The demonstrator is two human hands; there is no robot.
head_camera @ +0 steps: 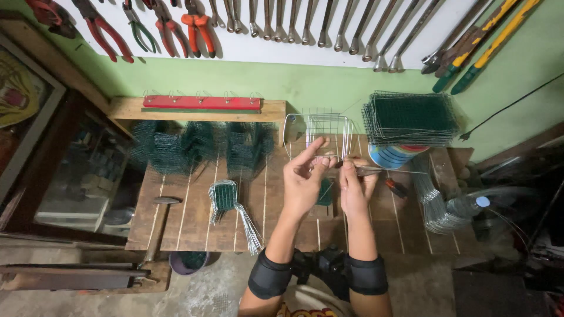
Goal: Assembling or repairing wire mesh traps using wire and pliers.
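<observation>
Wire mesh piece pinched by left hand fingers, right hand gripping pliers, bench edge near.

Workshop, wire-mesh craft bench.
Red-handled steel pliers and long steel wrenches hung on wall; slatted wooden workbench; stacked green wire-mesh panels.

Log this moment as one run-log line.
left hand: pinching thin wire | right hand: holding pliers to wire | bench: hammer, mesh stack
</observation>
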